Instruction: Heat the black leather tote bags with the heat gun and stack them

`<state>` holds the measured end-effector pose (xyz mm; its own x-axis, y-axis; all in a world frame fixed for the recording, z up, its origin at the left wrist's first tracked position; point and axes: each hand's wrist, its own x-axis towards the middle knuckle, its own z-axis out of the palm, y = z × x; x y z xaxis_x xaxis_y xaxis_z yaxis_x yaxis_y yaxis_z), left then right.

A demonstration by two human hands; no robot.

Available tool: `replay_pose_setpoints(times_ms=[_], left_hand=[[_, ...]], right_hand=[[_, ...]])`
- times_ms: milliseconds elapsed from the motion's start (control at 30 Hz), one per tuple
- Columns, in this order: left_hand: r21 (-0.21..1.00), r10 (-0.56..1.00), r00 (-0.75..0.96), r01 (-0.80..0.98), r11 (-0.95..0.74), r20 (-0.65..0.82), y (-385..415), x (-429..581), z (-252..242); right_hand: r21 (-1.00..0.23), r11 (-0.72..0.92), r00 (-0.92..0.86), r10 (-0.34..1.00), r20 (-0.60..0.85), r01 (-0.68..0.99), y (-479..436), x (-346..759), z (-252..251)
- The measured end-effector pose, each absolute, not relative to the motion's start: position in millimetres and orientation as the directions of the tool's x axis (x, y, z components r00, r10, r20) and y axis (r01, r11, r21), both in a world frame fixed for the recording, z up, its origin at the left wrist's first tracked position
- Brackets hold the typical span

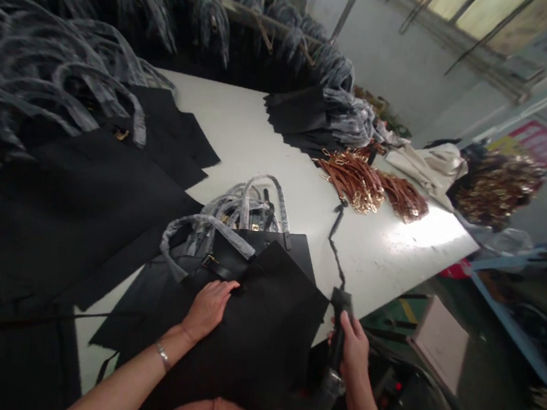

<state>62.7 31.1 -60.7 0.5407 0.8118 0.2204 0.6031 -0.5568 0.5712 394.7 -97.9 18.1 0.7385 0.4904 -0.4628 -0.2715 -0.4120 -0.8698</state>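
My left hand [210, 304] lies on a black bag panel [256, 337], its fingers curled and pinched at the panel beside a short black strap with a buckle [218, 266]. The exact grip is partly hidden under the fingers. A handle wrapped in clear film [210, 227] arches from the panel just beyond this hand. My right hand [353, 346] is wrapped around the grip of a black corded tool, shaped like a heat gun [336, 348], at the panel's right side. Its lower end is dark and blurred. The cord [337, 240] runs up across the table.
More black panels with wrapped handles [121, 171] cover the left of the white table [235, 116]. Brown straps with gold clasps [357, 179] lie at the right, near another stack of black panels [300, 114]. A cardboard-coloured box [439, 341] stands below the table's right edge.
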Motion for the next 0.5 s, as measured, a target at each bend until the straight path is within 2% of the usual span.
replay_pose_setpoints(times_ms=[100,200,300,400,500], left_hand=[[0.604,0.823,0.527,0.591,-0.534,0.211,31.4,56.8,-56.1],[0.653,0.874,0.436,0.601,-0.461,0.215,34.5,44.9,-50.6],[0.547,0.935,0.199,0.767,-0.335,0.294,43.3,31.1,-43.3],[0.411,0.933,-0.05,0.905,-0.109,0.357,58.1,17.3,-35.6],[0.424,0.929,-0.195,0.904,0.047,0.314,74.2,3.9,-32.8]], right_hand=[[-0.911,-0.381,0.814,0.473,-0.337,-0.156,-96.8,393.0,19.1],[-0.889,-0.434,0.777,0.507,-0.374,-0.144,-112.7,387.0,27.9],[-0.844,-0.503,0.73,0.504,-0.461,-0.186,-136.8,374.6,32.4],[-0.814,-0.526,0.705,0.479,-0.523,-0.245,-162.5,365.7,25.0],[-0.802,-0.534,0.725,0.436,-0.533,-0.268,-189.5,365.6,9.9]])
